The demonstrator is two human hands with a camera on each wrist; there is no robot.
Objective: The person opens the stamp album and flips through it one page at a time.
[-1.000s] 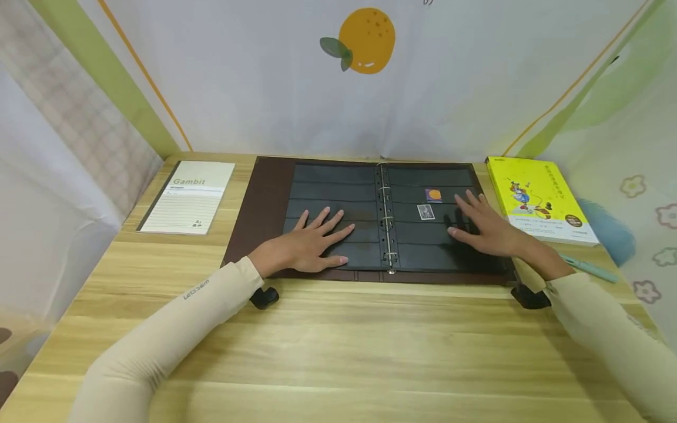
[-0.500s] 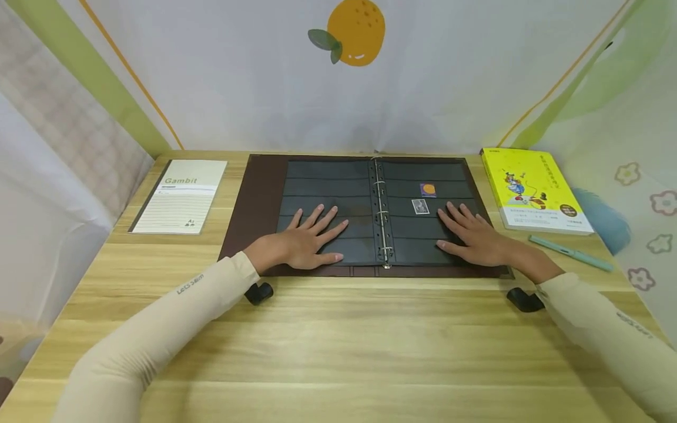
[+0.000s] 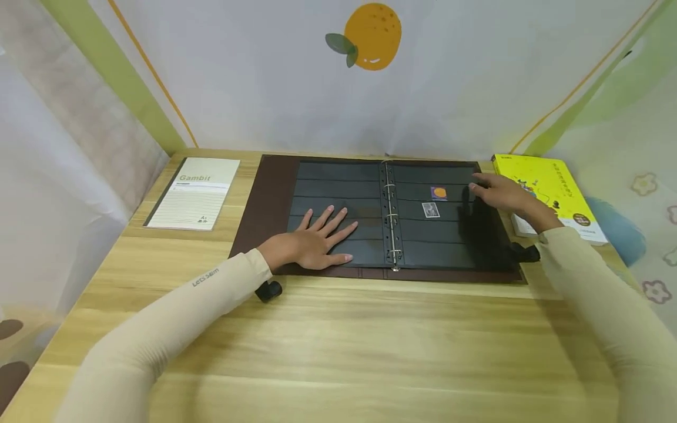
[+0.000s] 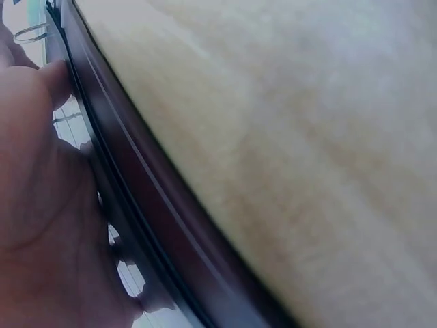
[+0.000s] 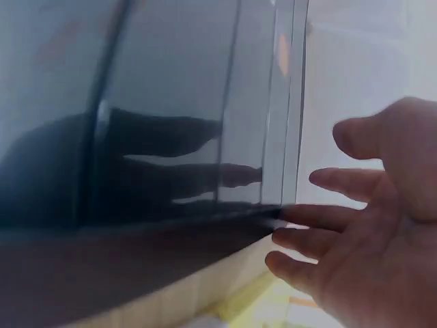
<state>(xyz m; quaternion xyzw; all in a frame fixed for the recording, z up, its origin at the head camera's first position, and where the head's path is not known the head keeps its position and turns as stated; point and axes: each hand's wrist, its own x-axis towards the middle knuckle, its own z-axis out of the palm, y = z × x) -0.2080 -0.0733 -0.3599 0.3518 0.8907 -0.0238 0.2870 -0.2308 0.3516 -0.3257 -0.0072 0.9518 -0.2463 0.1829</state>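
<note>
A stamp album (image 3: 338, 176) with black strip-pocket pages and a ring spine lies spread out in its brown cover (image 3: 264, 194). My left hand (image 3: 317, 245) rests on the left page with its fingers spread; in the left wrist view the palm (image 4: 41, 205) is beside the album's near edge. Two stamps sit on the right page: a purple one with an orange disc (image 3: 438, 193) and a grey one (image 3: 431, 210). My right hand (image 3: 502, 192) is by the right page's upper outer edge, holding nothing; in the right wrist view its fingers (image 5: 300, 239) are spread and the page reflects them.
Left of the album lies a Gambit notebook (image 3: 193, 194). On the right is a yellow book (image 3: 560, 188), partly covered by my right hand and wrist. The wooden table (image 3: 370, 346) extends in front, and a printed curtain (image 3: 264, 88) hangs behind.
My right hand has lifted from the lower part of the right page and moved away from me to its upper outer edge. My left hand stays on the left page.
</note>
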